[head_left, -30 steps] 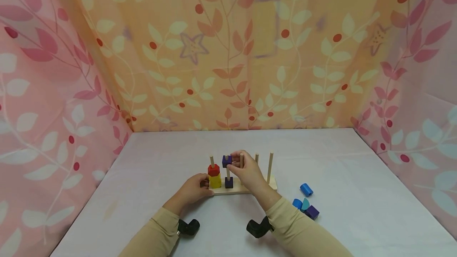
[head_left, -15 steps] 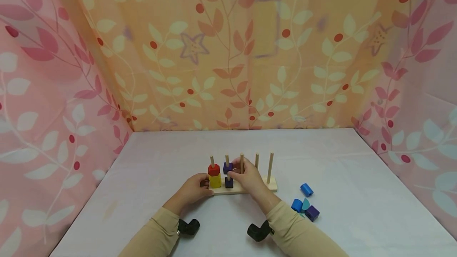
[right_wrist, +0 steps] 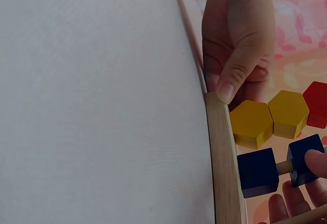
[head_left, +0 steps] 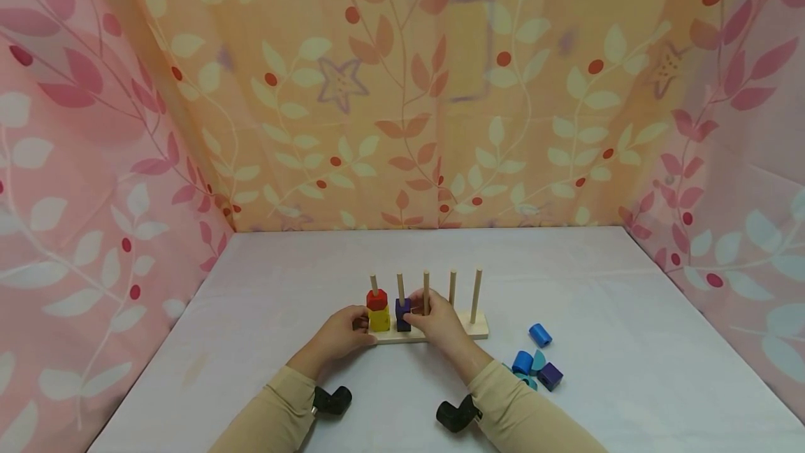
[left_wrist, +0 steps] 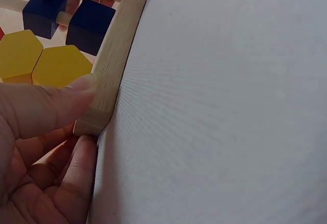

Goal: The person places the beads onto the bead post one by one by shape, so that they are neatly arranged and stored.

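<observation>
A wooden peg stand with several upright pegs sits mid-table. My left hand pinches its left end, thumb on the base's edge. Two yellow hexagonal blocks and a red hexagonal block are stacked on the leftmost peg. On the second peg, a dark blue square block rests at the base. Above it, my right hand pinches another dark blue square block, threaded on the same peg. In both wrist views a short length of peg shows between these two blocks.
Right of the stand lie a blue cylinder, a second blue cylinder, a purple block and small teal pieces. Black camera mounts hang by both wrists. Patterned cloth walls surround the white table.
My right hand has moved down with the dark blue square block, sliding it from the top of the second peg to close over the lower block. The left hand stays on the stand.
</observation>
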A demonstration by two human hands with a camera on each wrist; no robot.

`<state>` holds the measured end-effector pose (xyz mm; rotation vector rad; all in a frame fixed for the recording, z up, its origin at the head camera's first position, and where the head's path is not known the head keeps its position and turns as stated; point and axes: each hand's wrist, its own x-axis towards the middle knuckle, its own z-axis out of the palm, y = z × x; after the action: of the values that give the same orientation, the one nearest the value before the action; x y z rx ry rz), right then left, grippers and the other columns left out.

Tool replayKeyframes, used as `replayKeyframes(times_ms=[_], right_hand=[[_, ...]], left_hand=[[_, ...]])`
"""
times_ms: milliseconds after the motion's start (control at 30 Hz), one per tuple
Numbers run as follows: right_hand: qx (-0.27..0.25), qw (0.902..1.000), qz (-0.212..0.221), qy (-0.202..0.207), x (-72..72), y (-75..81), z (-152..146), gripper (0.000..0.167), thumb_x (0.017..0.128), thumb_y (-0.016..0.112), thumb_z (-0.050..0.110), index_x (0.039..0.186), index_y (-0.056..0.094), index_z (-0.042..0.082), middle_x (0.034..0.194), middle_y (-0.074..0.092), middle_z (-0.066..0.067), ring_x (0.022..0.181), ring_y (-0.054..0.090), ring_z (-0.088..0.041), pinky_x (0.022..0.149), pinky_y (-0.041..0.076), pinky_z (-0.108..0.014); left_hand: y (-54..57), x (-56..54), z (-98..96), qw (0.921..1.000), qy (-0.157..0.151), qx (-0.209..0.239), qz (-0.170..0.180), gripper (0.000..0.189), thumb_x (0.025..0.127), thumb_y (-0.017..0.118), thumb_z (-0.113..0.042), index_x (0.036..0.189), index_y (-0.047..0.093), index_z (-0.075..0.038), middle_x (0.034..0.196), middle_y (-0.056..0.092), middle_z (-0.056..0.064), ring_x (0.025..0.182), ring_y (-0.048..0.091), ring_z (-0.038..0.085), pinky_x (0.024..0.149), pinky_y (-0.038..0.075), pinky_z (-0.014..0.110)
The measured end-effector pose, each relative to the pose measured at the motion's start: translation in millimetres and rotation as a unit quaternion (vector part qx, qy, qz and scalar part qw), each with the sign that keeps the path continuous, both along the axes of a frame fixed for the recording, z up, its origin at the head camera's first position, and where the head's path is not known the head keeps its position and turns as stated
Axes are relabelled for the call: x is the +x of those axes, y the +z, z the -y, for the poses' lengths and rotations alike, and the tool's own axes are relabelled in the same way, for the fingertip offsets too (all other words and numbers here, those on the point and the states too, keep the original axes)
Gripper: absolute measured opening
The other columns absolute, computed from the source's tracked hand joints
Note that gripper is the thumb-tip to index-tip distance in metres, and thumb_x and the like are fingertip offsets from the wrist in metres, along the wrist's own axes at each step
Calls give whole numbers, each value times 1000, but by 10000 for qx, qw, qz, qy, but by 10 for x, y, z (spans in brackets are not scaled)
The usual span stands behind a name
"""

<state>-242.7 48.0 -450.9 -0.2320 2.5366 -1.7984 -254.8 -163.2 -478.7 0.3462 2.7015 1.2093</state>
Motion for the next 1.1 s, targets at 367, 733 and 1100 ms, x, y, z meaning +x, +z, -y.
replayKeyframes(times_ms=[367, 733, 1100], right_hand=[[190, 9995, 246, -78, -5, -32, 16, 26, 78, 70, 8, 100, 57, 6, 97, 61, -6, 90, 57, -20, 82, 47, -38], [150, 9997, 166, 101, 55, 25, -32, 37, 80, 68, 8, 113, 53, 3, 112, 58, -15, 99, 59, -29, 87, 46, -41], [275, 9986, -315, 325, 164, 193, -182, 47, 82, 66, 10, 125, 50, 5, 117, 58, -16, 111, 53, -34, 94, 39, -46]], left_hand=[[18, 5, 6, 10000, -23, -89, -13, 41, 73, 76, -13, 110, 60, -8, 98, 58, 2, 91, 53, 17, 87, 43, 42], [22, 10, 0, 9999, -12, -113, 41, 41, 73, 76, -15, 111, 59, -9, 97, 57, 0, 90, 52, 17, 87, 43, 42], [30, 18, -5, 9999, 45, -107, 103, 42, 74, 76, -16, 111, 59, -10, 97, 57, 0, 91, 52, 17, 88, 43, 42]])
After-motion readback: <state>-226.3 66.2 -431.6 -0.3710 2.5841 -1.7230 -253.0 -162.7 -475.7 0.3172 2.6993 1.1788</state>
